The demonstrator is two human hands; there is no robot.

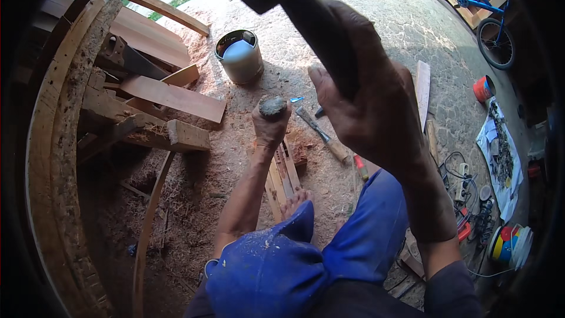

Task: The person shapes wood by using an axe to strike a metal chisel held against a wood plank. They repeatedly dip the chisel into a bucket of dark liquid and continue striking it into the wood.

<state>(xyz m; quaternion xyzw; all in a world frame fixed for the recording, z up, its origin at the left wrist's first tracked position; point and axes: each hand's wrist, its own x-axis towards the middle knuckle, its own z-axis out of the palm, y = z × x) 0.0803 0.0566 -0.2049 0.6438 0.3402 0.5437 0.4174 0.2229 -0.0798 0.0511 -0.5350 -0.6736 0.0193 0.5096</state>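
Raised close to the camera, my right hand (376, 106) is wrapped round the dark handle of a hammer (323, 29), whose blocky dark head is cut off by the top edge. Lower down, my left hand (269, 132) grips a chisel (273, 107) upright; I see its worn, round handle end, while its blade is hidden below the fist. Beneath that hand lie wooden strips (276, 185) with slots cut in them, and my bare foot (296, 201) rests on them. Another chisel (321, 132) with a wooden handle lies on the floor, beside a red-handled tool (360, 168).
A metal bucket (242, 65) stands ahead. On the left are a rough wooden bench (59, 141), a handsaw (135, 59) and planks (176, 97). Wood shavings cover the floor. Rightward are cables (462, 182), a white sheet (497, 159), a red can (482, 89) and a blue bicycle (482, 5).
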